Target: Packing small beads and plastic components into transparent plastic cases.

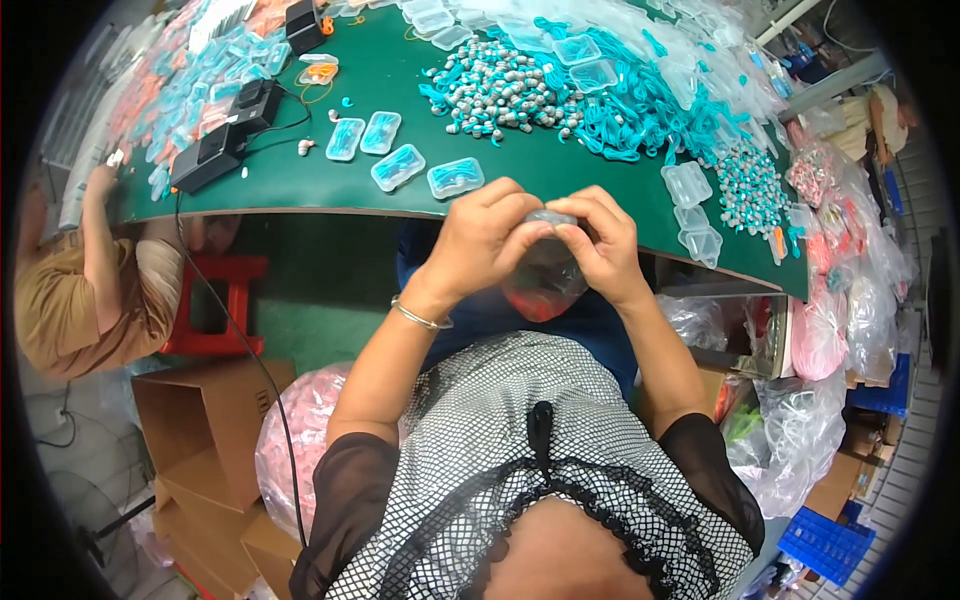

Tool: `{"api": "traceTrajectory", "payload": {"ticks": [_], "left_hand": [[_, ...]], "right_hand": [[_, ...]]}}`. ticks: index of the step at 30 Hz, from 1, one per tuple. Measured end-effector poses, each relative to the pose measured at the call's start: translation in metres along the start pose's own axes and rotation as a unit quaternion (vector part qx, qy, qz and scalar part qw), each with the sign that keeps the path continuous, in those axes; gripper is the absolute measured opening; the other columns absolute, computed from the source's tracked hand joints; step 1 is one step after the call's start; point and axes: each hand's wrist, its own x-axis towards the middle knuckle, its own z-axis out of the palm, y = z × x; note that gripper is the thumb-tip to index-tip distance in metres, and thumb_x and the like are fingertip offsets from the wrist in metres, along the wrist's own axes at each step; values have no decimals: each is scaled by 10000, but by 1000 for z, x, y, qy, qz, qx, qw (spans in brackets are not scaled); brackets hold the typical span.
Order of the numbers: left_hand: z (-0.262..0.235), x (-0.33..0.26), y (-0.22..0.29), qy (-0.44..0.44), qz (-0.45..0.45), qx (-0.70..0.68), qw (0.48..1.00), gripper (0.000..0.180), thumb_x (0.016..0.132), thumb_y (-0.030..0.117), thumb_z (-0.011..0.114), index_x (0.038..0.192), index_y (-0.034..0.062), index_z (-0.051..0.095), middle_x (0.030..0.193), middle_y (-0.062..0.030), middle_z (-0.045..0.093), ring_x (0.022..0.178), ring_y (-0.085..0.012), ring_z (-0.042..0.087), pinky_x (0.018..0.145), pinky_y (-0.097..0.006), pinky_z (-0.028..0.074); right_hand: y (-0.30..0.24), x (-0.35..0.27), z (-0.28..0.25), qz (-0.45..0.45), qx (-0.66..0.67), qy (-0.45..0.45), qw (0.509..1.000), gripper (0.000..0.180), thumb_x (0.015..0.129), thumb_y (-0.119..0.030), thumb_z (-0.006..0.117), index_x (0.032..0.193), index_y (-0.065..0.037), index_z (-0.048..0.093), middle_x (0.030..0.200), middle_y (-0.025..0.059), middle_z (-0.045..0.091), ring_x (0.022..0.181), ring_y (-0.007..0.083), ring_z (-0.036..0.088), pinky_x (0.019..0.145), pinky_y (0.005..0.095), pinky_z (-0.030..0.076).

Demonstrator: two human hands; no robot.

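Note:
My left hand [482,238] and my right hand [601,240] meet just below the near edge of the green table [330,180]. Together they pinch the top of a small clear plastic bag [545,280] with orange-red pieces in its bottom. A silver bracelet sits on my left wrist. On the table just beyond lie several small clear cases with blue earplugs [455,177], and further back a heap of grey earplugs on blue cords [500,90].
Another person in a tan shirt [70,290] sits at the left, hand on the table. Black devices [235,125] with cables lie at the left. Empty clear cases [695,215], bags of parts at the right, cardboard boxes [200,420] and a red stool [215,300] below.

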Motion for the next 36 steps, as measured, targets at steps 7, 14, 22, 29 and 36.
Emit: {"api": "traceTrajectory", "payload": {"ticks": [7,14,22,29,36], "left_hand": [[-79,8,-30,164,-14,354,921,227,876,181,721,1036,26,680,1023,-173,660,911,-353,646,782,-426,526],[-137,-25,-81,157,-104,484,854,330,850,239,749,1108,47,672,1146,-169,629,1036,-353,608,889,-432,492],[-104,-5,-59,221,-58,437,870,264,853,175,741,1086,67,680,1107,-121,636,1029,-301,589,911,-418,446],[-15,16,-8,115,12,261,958,193,798,49,710,989,48,685,1013,-115,647,944,-306,600,831,-405,482],[56,31,8,14,49,108,993,124,786,76,710,905,73,673,949,-67,619,888,-284,589,752,-397,473]], "right_hand": [[-23,16,-9,-47,-63,54,995,372,828,-31,700,1195,-37,639,1183,159,634,1076,311,625,907,384,507],[13,-16,-110,38,-315,172,932,184,820,-58,689,1004,-52,697,1027,118,685,991,312,626,878,395,484],[40,-28,-134,73,-502,134,852,458,773,-338,764,1136,-77,668,1185,121,641,1098,343,587,920,451,464],[45,-17,-134,136,-483,86,861,450,806,-317,740,1166,-57,668,1230,156,635,1139,342,588,963,442,463],[53,-19,-141,127,-398,110,902,337,853,-185,689,1157,-40,684,1192,134,649,984,268,633,847,346,509]]}}
